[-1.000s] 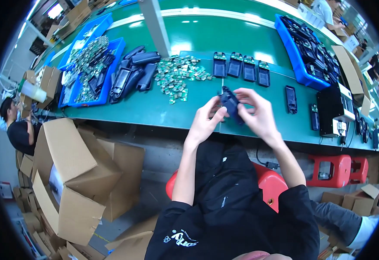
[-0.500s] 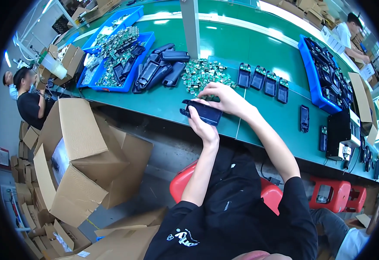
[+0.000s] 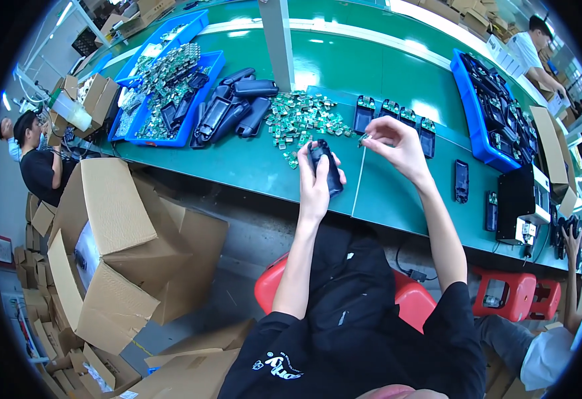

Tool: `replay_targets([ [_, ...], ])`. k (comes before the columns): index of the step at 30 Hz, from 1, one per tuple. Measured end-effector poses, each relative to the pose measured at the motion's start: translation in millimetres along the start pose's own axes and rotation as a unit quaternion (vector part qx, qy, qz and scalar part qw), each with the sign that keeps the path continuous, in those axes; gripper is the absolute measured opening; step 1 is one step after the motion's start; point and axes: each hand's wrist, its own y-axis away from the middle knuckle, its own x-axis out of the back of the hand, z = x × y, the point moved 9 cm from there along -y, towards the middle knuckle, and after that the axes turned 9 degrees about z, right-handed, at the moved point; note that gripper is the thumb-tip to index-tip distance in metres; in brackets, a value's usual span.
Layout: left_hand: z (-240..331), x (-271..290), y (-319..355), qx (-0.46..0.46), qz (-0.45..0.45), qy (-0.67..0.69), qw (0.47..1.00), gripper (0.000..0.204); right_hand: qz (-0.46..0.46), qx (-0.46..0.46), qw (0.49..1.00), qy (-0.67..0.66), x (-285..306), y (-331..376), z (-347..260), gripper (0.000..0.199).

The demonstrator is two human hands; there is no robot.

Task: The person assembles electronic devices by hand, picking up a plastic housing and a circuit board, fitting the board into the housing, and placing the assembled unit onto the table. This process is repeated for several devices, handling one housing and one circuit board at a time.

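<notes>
My left hand is wrapped round a dark plastic housing, held tilted above the bench's near edge. Off to its right, my right hand pinches a small green circuit board between thumb and fingertips. The board and the housing are apart. Just beyond my left hand spreads a loose pile of small green circuit boards. Behind my right hand stands a row of several dark housings with green boards at their upper ends; the hand partly covers some of them.
Dark housings are heaped beside a blue bin of boards at left. Another blue bin of housings stands at right, near a black box-shaped device. A metal post rises from the green bench. An open carton sits lower left.
My right hand has moved right, away from the housing, and a small green board now shows in its fingers. My left hand has turned the housing more upright.
</notes>
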Motion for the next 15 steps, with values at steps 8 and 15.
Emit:
replay_targets([
  [8,-11.0,-28.7,9.8,0.062,-0.123,-0.067,0.988,0.035,0.013,0.061,0.995,-0.074,-2.7,12.1,-18.6,0.015],
  [15,-8.4,-30.9,14.0,0.060,-0.156,-0.131,0.977,0.042,0.028,0.293,0.948,0.124,-20.7,33.7,-54.0,0.020],
])
